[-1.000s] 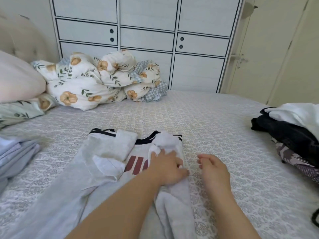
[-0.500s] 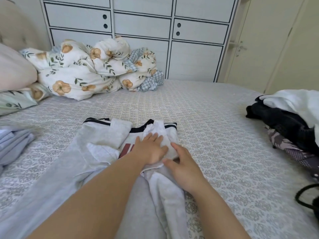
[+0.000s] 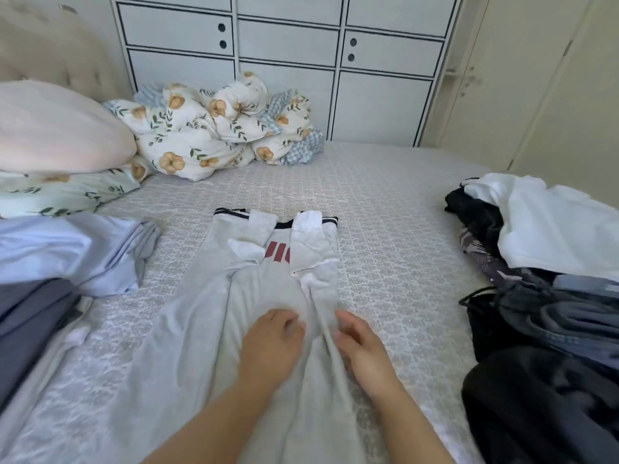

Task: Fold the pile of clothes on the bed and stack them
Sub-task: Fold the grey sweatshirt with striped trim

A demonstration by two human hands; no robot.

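While both hands rest on it, the garment lies flat mid-bed; entries follow for the single head view.

Garment: light grey cotton T-shirt with dark striped collar and red print (image 3: 258, 296), spread on the bed, both sleeves folded inward over the chest, lower part running toward the camera.
Bed: grey-white patterned bedspread (image 3: 385, 229) carrying everything listed.
Left hand (image 3: 269, 346): lies palm down on the shirt's middle, fingers (image 3: 284, 318) loosely bent against the cloth; whether they pinch any cloth I cannot tell.
Right hand (image 3: 363, 349): on the shirt's right folded edge, fingers curled and gathering a ridge of grey fabric.
Unfolded pile: heap of black, white and dark grey clothes (image 3: 542, 279) at the bed's right edge, well apart from the shirt.
Folded stack: pale blue and slate-grey folded garments (image 3: 63, 259) at the left edge.
Bedding: floral white duvet, bunched (image 3: 214, 132), at the far side against the white panelled wardrobe (image 3: 288, 45).
Pillow: pale pink pillow (image 3: 53, 128), far left, on a leaf-print pillow.
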